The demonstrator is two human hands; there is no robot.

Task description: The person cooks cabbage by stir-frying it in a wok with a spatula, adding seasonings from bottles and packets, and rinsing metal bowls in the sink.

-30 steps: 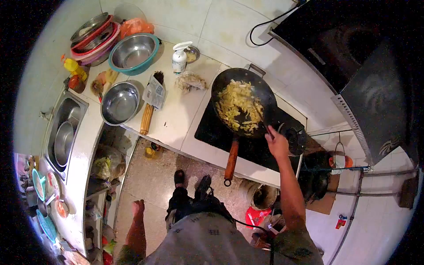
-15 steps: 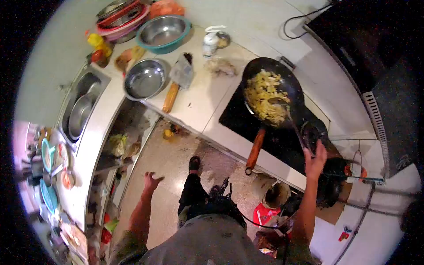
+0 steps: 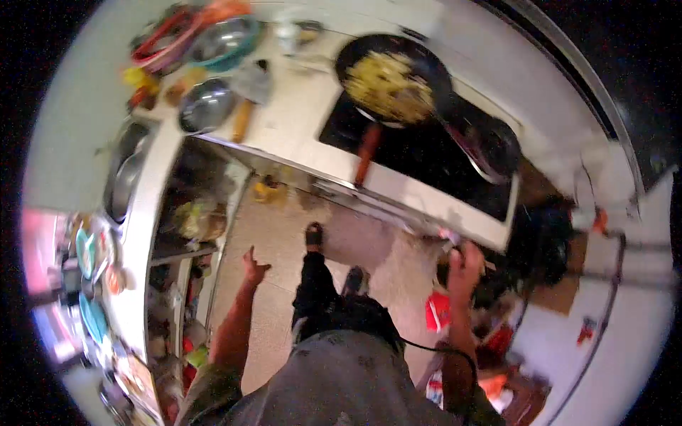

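My left hand (image 3: 256,270) hangs over the floor with its fingers apart and nothing in it. Near the front edge of the cooktop (image 3: 462,199), my right hand (image 3: 465,268) reaches forward, empty, its fingers loosely extended and a little blurred. A black wok (image 3: 444,74) with a wooden handle (image 3: 367,156) sits on the back left of the cooktop. Yellowish chopped food (image 3: 387,85) fills its middle. The spatula (image 3: 465,142) leans on the wok's rim, its head in the food and its handle out to the right, apart from my hand.
Left on the counter (image 3: 291,106) are a steel bowl (image 3: 206,106), a cleaver (image 3: 250,89) with a wooden handle and a teal-rimmed basin (image 3: 226,42). A sink (image 3: 128,177) lies further left. Red bags (image 3: 438,311) stand on the floor below my right hand.
My right hand has let go of the spatula and drawn back to the cooktop's front edge. The spatula stays in the wok. My view has shifted, and my left hand remains open.
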